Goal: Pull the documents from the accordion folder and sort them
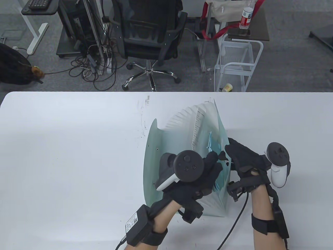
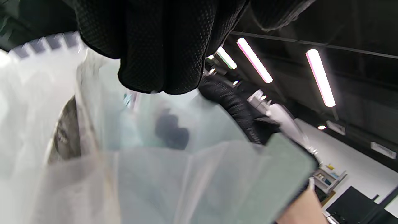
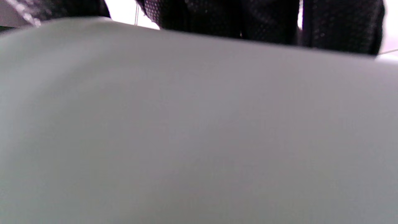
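A pale green translucent accordion folder (image 1: 153, 145) stands fanned open on the white table (image 1: 65, 145). A white printed sheet (image 1: 199, 122) sticks up from one pocket, and blue papers (image 1: 214, 149) show in a pocket nearer me. My left hand (image 1: 208, 166) reaches into the pockets from the folder's near side; its fingers (image 2: 155, 56) lie among the dividers (image 2: 174, 177). My right hand (image 1: 234, 153) grips the folder's right outer wall at its top edge. That wall (image 3: 199, 130) fills the right wrist view, with my fingers (image 3: 242, 18) over its rim.
An office chair (image 1: 151, 33) and a white wire cart (image 1: 236, 65) stand beyond the table's far edge. A cable (image 1: 234, 221) runs from my right wrist across the table's near part.
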The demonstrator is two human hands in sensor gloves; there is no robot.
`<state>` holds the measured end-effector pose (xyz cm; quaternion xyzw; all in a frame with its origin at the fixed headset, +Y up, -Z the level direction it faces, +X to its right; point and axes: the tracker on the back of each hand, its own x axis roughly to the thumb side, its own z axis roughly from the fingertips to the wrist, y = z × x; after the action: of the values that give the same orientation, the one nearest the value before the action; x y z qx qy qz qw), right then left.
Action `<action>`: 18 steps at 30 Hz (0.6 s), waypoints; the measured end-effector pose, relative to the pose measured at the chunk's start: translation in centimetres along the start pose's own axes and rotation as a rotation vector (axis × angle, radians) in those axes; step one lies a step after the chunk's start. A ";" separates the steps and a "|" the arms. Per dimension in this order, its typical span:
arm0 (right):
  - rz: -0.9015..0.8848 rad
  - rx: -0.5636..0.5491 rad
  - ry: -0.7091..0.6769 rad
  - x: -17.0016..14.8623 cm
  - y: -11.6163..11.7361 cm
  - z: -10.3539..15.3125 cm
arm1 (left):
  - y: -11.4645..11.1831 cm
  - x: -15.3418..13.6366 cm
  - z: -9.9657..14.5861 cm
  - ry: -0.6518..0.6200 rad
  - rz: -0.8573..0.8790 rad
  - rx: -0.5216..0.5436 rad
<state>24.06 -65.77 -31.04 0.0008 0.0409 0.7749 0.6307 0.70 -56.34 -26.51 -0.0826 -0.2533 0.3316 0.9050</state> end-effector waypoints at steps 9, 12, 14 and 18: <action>-0.056 -0.039 0.020 -0.3 -0.1 0.0 | -2.4 -1.4 -4.2 0.364 -0.344 -0.120; -0.059 -0.047 0.021 -0.3 -0.2 0.1 | -3.0 -2.5 -5.2 0.429 -0.345 -0.162; -0.068 -0.050 0.020 -0.4 -0.3 0.1 | -3.2 -3.1 -5.4 0.453 -0.349 -0.193; -0.066 -0.073 0.017 -0.2 -0.1 0.2 | -3.6 -3.6 -5.7 0.447 -0.352 -0.238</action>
<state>24.23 -65.98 -30.87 -0.0299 0.0180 0.7547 0.6552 3.30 -61.28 -31.75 -0.2139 -0.0954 0.1112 0.9658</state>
